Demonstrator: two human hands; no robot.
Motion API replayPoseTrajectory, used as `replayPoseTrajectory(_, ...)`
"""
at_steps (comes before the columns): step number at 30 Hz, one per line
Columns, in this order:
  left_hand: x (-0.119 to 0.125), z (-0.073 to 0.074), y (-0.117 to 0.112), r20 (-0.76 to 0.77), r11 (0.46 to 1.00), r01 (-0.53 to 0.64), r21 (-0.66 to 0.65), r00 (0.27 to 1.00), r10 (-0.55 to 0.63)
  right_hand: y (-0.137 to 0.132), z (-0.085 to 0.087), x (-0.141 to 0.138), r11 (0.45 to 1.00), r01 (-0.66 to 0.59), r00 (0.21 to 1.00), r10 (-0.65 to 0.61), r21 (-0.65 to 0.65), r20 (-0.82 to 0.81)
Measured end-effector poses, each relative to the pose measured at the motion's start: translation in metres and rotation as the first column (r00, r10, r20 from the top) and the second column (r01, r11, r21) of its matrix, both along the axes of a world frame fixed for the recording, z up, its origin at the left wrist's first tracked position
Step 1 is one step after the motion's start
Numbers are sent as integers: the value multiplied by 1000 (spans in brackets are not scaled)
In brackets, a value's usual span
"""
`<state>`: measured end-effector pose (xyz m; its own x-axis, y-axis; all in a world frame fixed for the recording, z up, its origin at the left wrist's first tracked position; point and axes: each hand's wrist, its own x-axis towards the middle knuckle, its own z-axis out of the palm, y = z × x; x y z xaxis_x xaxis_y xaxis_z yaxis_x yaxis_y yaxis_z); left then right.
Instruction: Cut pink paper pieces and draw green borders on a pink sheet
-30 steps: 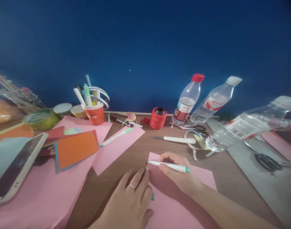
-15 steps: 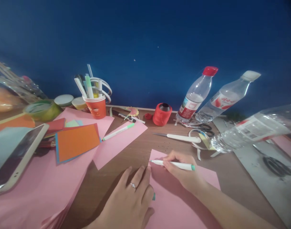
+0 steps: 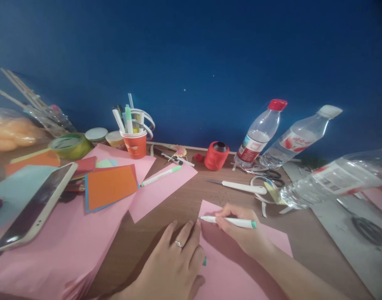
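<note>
My right hand [image 3: 241,229] is closed around a white marker [image 3: 233,221] with a green end. Its tip points left and meets the left edge of a pink sheet of paper [image 3: 234,271], close to the upper corner. Over that same left edge lies my left hand [image 3: 178,258], palm down, a ring on one finger. Several of its fingers stretch forward, while the index finger is curled. Beside the curled finger a small green marker cap [image 3: 204,261] pokes out, mostly hidden by the hand.
Beyond the sheet lie a white-handled knife [image 3: 244,187], a red thread spool [image 3: 216,156] and a capped marker [image 3: 160,176]. Plastic bottles [image 3: 256,135] stand or lean at right, near scissors [image 3: 274,177]. Left are a paper cup of pens [image 3: 134,146], orange card [image 3: 111,188] and a phone [image 3: 37,204].
The view has swung slightly to the left and up, so things sit further right and lower. Both hands keep nearly the same pose, the marker tip still at the paper's left edge.
</note>
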<state>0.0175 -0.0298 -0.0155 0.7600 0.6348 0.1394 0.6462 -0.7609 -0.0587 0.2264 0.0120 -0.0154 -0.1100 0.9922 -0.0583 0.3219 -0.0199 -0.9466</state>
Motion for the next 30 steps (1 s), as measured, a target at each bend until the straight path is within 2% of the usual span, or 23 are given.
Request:
replayPoseTrajectory(4,0,1,0,-6,1000,-6,-4,1000,6,0,0,0,1000,14,1000,-13,-18,22)
replayPoseTrajectory(8,0,2,0,-14,1000,-6,-14,1000,6,2,1,0,999,46,996,-47,20,73)
replayPoseTrajectory(14,-1,2,0,-20,1000,0,-8,1000,0,1,0,2,1000,0,1000,0,-26,-7)
replayPoseTrajectory(17,-1,3,-1,-27,1000,-2,-8,1000,2,0,2,2,999,-24,1000,24,-45,10)
replayPoseTrajectory(23,0,7,1,-33,1000,5,0,999,-5,3,4,1,999,36,999,-36,-12,5)
replayPoseTrajectory(30,0,7,1,-29,1000,9,10,1000,-9,3,3,1,999,23,1000,-24,-33,-5)
